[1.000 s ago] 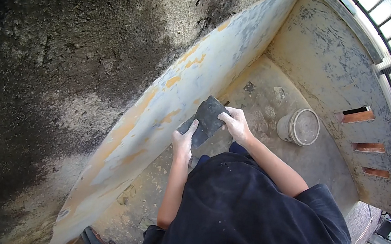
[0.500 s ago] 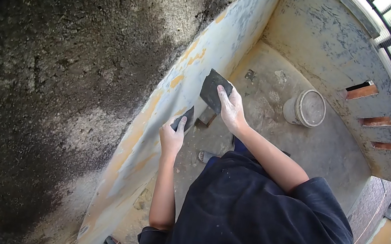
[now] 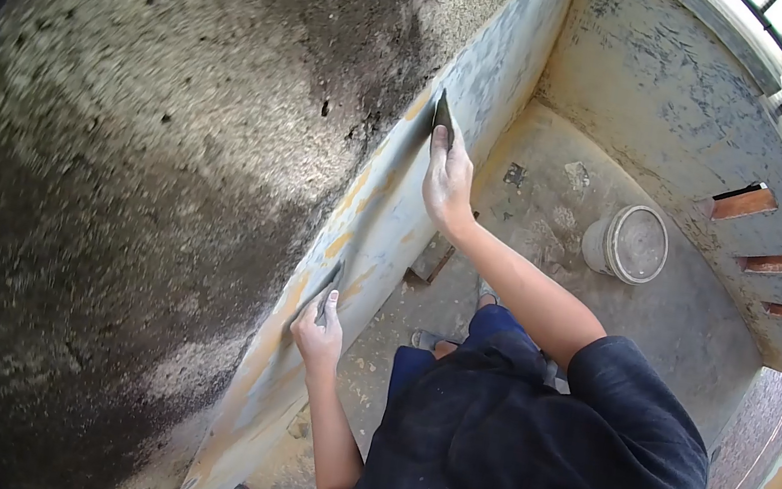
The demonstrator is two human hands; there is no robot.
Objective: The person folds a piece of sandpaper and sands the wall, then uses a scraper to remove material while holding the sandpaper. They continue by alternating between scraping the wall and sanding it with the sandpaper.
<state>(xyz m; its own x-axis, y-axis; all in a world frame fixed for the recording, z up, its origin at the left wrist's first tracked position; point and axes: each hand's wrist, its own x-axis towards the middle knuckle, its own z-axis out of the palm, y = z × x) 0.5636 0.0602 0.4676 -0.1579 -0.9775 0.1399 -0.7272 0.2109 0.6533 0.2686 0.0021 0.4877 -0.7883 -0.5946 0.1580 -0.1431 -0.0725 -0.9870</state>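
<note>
My right hand (image 3: 447, 180), dusted white, grips a dark flat sheet (image 3: 445, 116), seen nearly edge-on against the painted wall (image 3: 383, 233). Lower down the same wall, my left hand (image 3: 318, 335) holds a second dark sheet (image 3: 333, 279), also turned edge-on, with the thumb on its near side. Patches of orange, white and bluish-grey mark the wall around both hands. How far each sheet touches the surface is hard to tell.
A lidded bucket (image 3: 636, 245) stands on the dusty floor (image 3: 693, 320). A small block (image 3: 431, 259) lies by the wall's foot. Beyond the wall top is rough, dark ground (image 3: 141, 157). The far wall (image 3: 658, 82) has rectangular openings.
My right hand has moved up and onto the wall, its sheet turning from face-on to edge-on. My left hand has moved down and slightly left along the wall. The view has shifted a little.
</note>
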